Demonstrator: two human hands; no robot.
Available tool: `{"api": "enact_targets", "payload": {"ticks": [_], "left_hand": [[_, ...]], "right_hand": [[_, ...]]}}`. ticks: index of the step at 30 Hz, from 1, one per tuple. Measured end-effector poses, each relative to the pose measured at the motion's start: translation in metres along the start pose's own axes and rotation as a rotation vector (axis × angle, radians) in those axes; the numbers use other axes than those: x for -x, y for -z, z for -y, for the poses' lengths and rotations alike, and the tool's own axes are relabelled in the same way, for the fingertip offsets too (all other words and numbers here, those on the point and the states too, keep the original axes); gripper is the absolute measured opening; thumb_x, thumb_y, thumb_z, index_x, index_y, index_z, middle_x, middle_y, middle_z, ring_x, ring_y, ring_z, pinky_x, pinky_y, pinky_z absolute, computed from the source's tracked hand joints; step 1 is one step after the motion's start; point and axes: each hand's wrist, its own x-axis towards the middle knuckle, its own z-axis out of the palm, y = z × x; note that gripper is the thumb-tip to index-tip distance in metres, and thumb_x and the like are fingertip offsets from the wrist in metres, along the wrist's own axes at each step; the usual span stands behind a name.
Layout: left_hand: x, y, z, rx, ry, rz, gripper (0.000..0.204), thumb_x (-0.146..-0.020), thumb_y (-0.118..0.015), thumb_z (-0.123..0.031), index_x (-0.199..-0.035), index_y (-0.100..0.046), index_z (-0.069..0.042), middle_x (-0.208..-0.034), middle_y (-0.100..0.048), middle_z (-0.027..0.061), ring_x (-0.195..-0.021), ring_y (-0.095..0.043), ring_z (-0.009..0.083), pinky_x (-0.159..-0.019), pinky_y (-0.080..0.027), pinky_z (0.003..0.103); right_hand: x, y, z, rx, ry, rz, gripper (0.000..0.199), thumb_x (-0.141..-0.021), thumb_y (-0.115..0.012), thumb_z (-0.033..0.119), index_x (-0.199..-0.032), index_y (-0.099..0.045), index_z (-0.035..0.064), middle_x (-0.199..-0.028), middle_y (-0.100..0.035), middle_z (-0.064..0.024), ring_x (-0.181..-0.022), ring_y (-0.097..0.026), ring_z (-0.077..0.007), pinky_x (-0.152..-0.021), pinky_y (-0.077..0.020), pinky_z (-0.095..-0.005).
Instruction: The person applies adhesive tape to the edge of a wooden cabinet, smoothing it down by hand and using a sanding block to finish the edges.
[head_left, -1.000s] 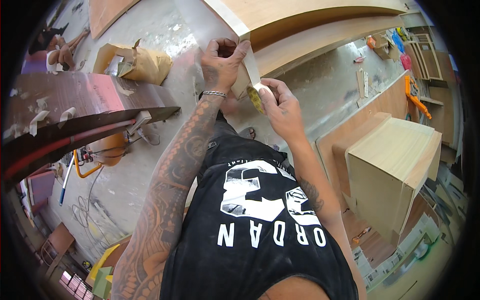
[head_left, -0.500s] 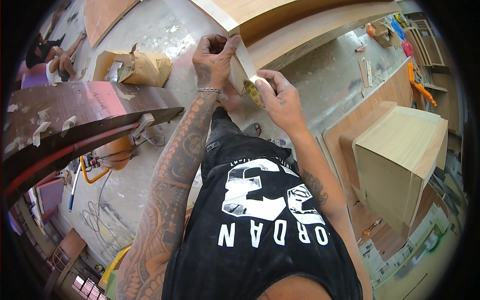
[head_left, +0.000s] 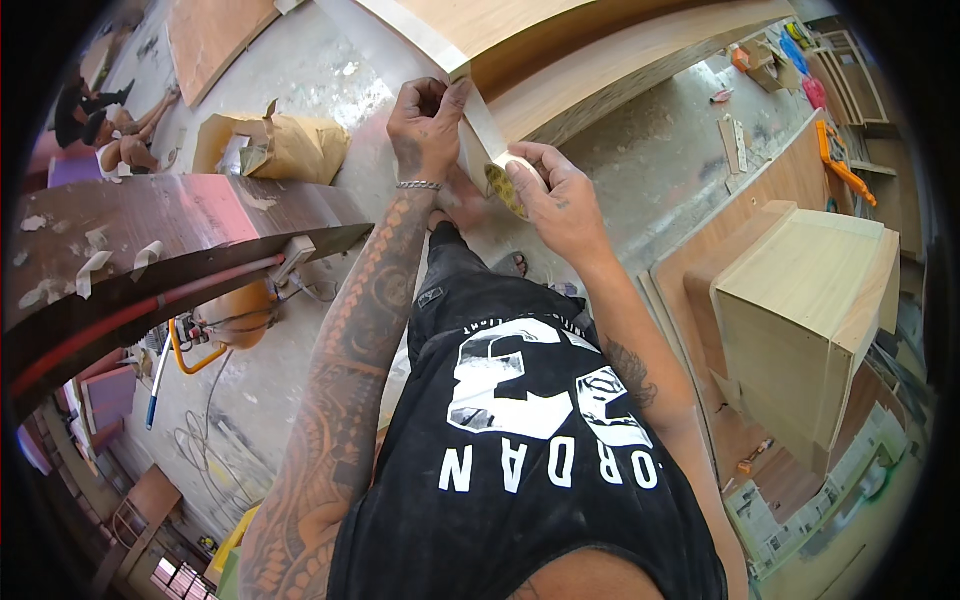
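Both hands and the taped corner of the wooden furniture piece (head_left: 620, 75) sit slightly farther toward 9 o'clock in the view than a second ago, and the wooden box cabinet (head_left: 785, 315) at 3 o'clock slightly farther outward. A white tape strip (head_left: 482, 118) runs from that corner, toward 12 o'clock, down to the tape roll (head_left: 503, 190), which shows a yellowish patterned side. Just to the 1 o'clock side, the right hand (head_left: 562, 203) grips the roll between thumb and fingers. Near 12 o'clock, the left hand (head_left: 424, 130) has its fingers curled and thumb at the strip's edge just below the corner; whether it pinches the strip, I cannot tell. A brown paper bag (head_left: 305, 145) stands on the floor at 10 o'clock.
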Motion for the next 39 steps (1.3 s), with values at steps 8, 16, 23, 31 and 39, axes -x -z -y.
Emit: {"api": "enact_targets", "payload": {"ticks": [8, 16, 23, 31, 39], "left_hand": [[-0.007, 0.0, -0.018, -0.147, -0.043, -0.022, 0.03, -0.085, -0.081, -0.024, -0.084, -0.059, -0.002, -0.071, -0.062, 0.0001, -0.062, -0.057, 0.0068, -0.059, -0.047, 0.022], [-0.001, 0.005, -0.008, 0.468, 0.152, -0.052, 0.043, -0.101, -0.055, -0.042, -0.094, -0.059, 0.0, -0.076, -0.063, 0.0088, -0.067, -0.063, 0.0171, -0.06, -0.052, 0.029], [0.008, -0.006, -0.01, -0.089, -0.032, -0.063, 0.043, -0.081, -0.084, -0.031, -0.096, -0.059, 0.0, -0.079, -0.063, 0.0037, -0.069, -0.059, 0.0104, -0.065, -0.051, 0.025], [0.006, -0.007, -0.014, -0.142, -0.03, -0.107, 0.042, -0.077, -0.088, -0.03, -0.09, -0.059, -0.002, -0.076, -0.064, 0.0021, -0.068, -0.058, 0.009, -0.064, -0.05, 0.025], [0.004, -0.006, -0.005, -0.12, -0.03, -0.093, 0.039, -0.078, -0.087, -0.027, -0.088, -0.059, -0.002, -0.074, -0.063, 0.0003, -0.065, -0.056, 0.0078, -0.061, -0.048, 0.023]], "right_hand": [[0.006, 0.003, -0.002, -0.015, -0.019, -0.046, 0.034, -0.091, -0.064, 0.023, -0.113, -0.065, -0.0036, -0.095, -0.073, -0.02, -0.088, -0.072, -0.0223, -0.08, -0.0537, -0.0321], [0.005, 0.005, -0.011, 0.002, 0.024, -0.04, 0.033, -0.096, -0.062, 0.019, -0.119, -0.061, -0.0042, -0.094, -0.069, -0.0065, -0.08, -0.059, -0.0068, -0.071, -0.0489, -0.0232], [0.003, 0.003, -0.012, -0.03, -0.018, -0.065, 0.035, -0.091, -0.065, 0.022, -0.115, -0.065, -0.0026, -0.094, -0.073, -0.0184, -0.086, -0.07, -0.0209, -0.079, -0.0535, -0.0328], [-0.002, 0.003, -0.009, -0.011, -0.016, -0.033, 0.035, -0.091, -0.065, 0.022, -0.114, -0.066, -0.0041, -0.091, -0.073, -0.0162, -0.082, -0.068, -0.017, -0.076, -0.0528, -0.0303], [-0.004, 0.003, -0.007, -0.028, 0.009, 0.007, 0.031, -0.098, -0.063, 0.02, -0.119, -0.061, -0.0026, -0.086, -0.064, -0.0006, -0.073, -0.053, -0.0036, -0.063, -0.0451, -0.0202]]}}
